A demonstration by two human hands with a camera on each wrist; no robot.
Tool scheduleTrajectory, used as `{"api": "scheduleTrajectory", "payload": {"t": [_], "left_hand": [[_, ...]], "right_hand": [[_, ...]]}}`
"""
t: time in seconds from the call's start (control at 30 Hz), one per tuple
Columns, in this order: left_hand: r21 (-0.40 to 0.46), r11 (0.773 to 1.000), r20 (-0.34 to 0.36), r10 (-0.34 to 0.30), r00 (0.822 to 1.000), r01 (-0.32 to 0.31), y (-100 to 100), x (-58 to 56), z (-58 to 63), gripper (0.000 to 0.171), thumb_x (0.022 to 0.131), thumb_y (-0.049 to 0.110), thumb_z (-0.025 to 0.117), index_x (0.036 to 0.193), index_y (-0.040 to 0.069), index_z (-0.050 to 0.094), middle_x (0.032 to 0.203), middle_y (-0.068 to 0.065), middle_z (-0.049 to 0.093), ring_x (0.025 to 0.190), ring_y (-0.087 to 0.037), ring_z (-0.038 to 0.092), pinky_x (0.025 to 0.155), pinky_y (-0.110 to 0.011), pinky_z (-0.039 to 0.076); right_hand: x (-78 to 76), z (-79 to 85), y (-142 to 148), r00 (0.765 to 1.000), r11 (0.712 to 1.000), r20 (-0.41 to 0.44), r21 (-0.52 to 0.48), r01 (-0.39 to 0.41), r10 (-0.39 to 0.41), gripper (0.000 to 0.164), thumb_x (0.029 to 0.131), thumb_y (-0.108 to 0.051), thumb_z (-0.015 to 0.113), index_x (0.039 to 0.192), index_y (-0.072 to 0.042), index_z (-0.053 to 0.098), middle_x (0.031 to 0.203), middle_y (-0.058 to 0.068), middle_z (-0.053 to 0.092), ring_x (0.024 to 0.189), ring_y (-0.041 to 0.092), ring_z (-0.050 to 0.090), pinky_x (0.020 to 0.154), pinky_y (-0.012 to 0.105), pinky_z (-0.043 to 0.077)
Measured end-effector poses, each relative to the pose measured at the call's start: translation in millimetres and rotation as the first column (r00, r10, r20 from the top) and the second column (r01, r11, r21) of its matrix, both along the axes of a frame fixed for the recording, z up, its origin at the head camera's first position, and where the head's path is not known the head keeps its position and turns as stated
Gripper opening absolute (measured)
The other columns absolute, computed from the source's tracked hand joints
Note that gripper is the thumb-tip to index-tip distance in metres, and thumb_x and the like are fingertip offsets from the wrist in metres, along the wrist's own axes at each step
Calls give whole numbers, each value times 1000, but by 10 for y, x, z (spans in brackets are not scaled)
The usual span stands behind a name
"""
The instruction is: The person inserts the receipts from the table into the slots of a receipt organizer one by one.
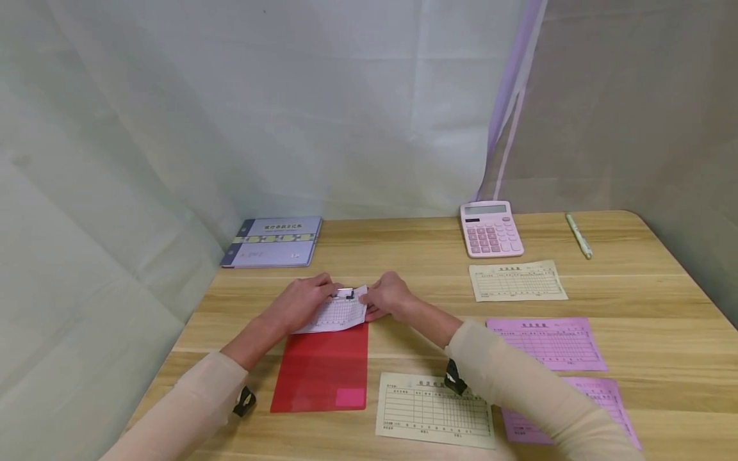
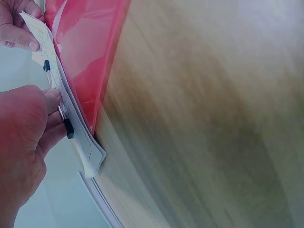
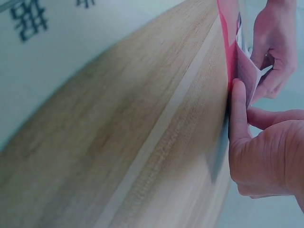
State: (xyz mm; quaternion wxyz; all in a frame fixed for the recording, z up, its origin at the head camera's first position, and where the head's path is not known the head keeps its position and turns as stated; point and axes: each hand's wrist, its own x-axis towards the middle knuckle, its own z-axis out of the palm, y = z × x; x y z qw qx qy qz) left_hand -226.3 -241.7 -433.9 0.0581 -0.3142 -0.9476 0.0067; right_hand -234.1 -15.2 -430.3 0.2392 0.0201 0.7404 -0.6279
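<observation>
A red clip folder lies flat on the table, a pink label in its lower right corner. Over its top end sits a white printed receipt slip, its edges lifted a little. My left hand pinches the metal clip at the top; the clip's black end shows in the left wrist view. At the slip's upper right corner, my right hand holds the paper between thumb and fingers. In the right wrist view its index finger lies against the folder's edge.
Right of the folder lies a cream receipt, under my right forearm. Two pink receipts, another cream receipt, a pink calculator and a green pen lie farther right. A blue-grey account book lies back left.
</observation>
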Motion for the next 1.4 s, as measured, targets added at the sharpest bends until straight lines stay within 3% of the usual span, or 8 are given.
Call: {"api": "scheduleTrajectory", "payload": {"t": [0.7, 0.93, 1.13, 1.27, 1.4], "left_hand": [[25, 1000, 10, 0, 1000, 0, 10, -35, -4, 38, 98, 9, 77, 136, 13, 74, 115, -6, 68, 94, -21, 68, 85, -35, 60], [63, 998, 45, 18, 999, -21, 8, -52, -9, 38, 99, 11, 77, 136, 14, 74, 114, -4, 68, 93, -19, 67, 84, -32, 60], [84, 996, 59, 13, 998, -18, -19, -46, -13, 40, 99, 19, 79, 138, 14, 73, 113, -4, 67, 91, -17, 65, 83, -33, 59], [106, 994, 74, 28, 997, -36, -24, -40, -15, 41, 98, 24, 80, 137, 15, 74, 112, -2, 68, 91, -16, 65, 84, -33, 59], [133, 988, 107, 58, 993, -72, -35, -51, -12, 40, 97, 25, 82, 135, 16, 75, 110, 0, 70, 91, -15, 64, 83, -32, 58]], "right_hand": [[1, 27, 75, 999, 998, 17, -31, -46, 47, 19, 100, 2, 70, 110, 18, 70, 89, 22, 75, 67, 22, 73, 65, 33, 63], [27, 126, 194, 986, 985, -73, 92, -144, 151, 15, 97, -1, 74, 100, 13, 74, 84, 22, 75, 63, 22, 73, 66, 35, 63], [-12, 244, 489, 940, 941, -249, 300, -155, 234, 13, 98, -5, 73, 103, 8, 75, 94, 16, 77, 80, 28, 76, 72, 34, 63], [-76, 328, 808, 885, 886, -358, 449, -116, 298, 25, 99, -15, 75, 115, 4, 74, 104, 13, 75, 95, 26, 72, 84, 37, 58], [-144, 377, 1197, 832, 864, -455, 501, -55, 317, 32, 100, -14, 72, 123, 9, 71, 113, 19, 75, 106, 33, 71, 93, 44, 57]]}}
